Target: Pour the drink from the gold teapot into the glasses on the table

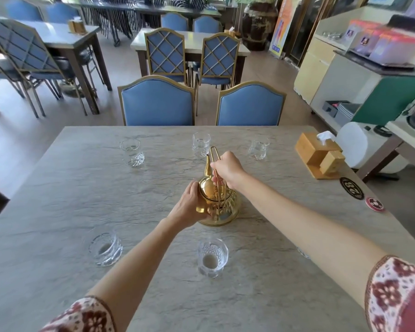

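The gold teapot (219, 202) stands on the grey stone table (58, 188) at its middle, spout pointing away from me. My right hand (227, 170) is closed around its tall wire handle. My left hand (188, 207) is pressed against the pot's left side. Several clear glasses stand around it: far left glass (132, 152), far middle glass (201, 143), far right glass (258, 147), near left glass (105, 249), near middle glass (212, 257). One more glass (303, 253) is mostly hidden behind my right forearm.
A wooden tissue box (318, 152) sits at the table's right edge, with two round coasters (351, 188) near it. Two blue chairs (157, 104) stand at the far side. More tables, chairs and a counter fill the room beyond.
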